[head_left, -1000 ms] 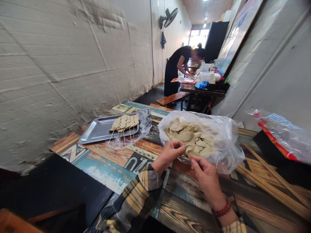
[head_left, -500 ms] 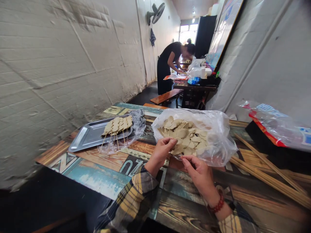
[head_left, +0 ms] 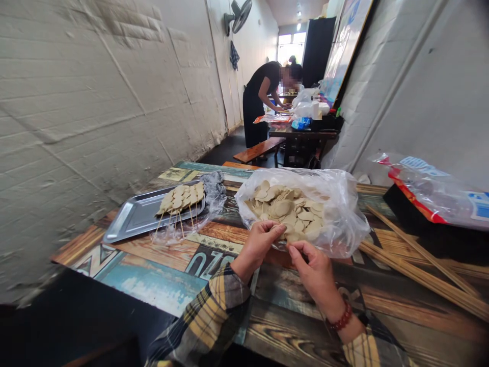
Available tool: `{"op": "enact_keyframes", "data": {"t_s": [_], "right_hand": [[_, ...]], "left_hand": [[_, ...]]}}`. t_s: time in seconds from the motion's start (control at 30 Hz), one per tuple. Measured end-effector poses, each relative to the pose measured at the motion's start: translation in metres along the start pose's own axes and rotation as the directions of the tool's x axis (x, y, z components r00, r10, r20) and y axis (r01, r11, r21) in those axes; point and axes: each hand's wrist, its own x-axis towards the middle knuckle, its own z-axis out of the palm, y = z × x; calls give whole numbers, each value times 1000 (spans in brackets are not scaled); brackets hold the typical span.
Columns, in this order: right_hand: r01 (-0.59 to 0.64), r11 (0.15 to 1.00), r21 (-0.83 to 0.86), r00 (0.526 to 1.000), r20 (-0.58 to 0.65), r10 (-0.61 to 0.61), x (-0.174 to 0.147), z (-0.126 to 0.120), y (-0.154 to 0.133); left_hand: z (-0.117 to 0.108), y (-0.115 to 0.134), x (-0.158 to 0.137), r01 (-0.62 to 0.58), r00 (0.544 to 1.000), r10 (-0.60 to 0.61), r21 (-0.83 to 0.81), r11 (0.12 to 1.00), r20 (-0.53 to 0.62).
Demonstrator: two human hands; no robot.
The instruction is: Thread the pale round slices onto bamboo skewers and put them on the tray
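Note:
My left hand (head_left: 257,250) is closed in a pinch at the front edge of a pile of flat, beige, oval food slices (head_left: 284,206). One slice appears to be between its thumb and fingers. The pile lies in an open clear plastic bag (head_left: 346,219). Just to the right, my right hand (head_left: 317,275) pinches what looks like a thin skewer, mostly hidden by the fingers and palm. The fingertips of both hands are close together but apart. Several finished skewers of the same slices (head_left: 181,199) rest on a metal tray (head_left: 132,216) at the left.
Long bamboo skewers (head_left: 424,280) lie on the patterned table (head_left: 153,278) at the right. Beyond them is a black container (head_left: 416,214) with plastic packaging (head_left: 431,191) on it. A co-worker (head_left: 260,104) bends over another table, with a bench (head_left: 260,150) in front.
My left hand has moved slightly right, closer to my right fingertips, over the slices. The whole view has shifted a little; the tray, bag and skewers are otherwise unchanged.

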Motion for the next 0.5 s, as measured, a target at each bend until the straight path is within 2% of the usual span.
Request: {"op": "enact_keyframes", "data": {"t_s": [0.2,0.33,0.4,0.5], "right_hand": [[-37,999,38,999,-31,38,4,-7,2],[-57,989,139,991,-114,73,10,-16,7],[-81,983,167,985,-138,105,13,-19,11],[-91,980,177,984,-138,116,14,-20,13]], "left_hand": [[3,4,-3,-17,999,17,11,1000,28],[-12,8,7,-93,986,87,-30,995,-143],[-20,5,13,-130,966,136,42,991,-220],[-27,-4,19,-190,933,271,318,929,-236]]}}
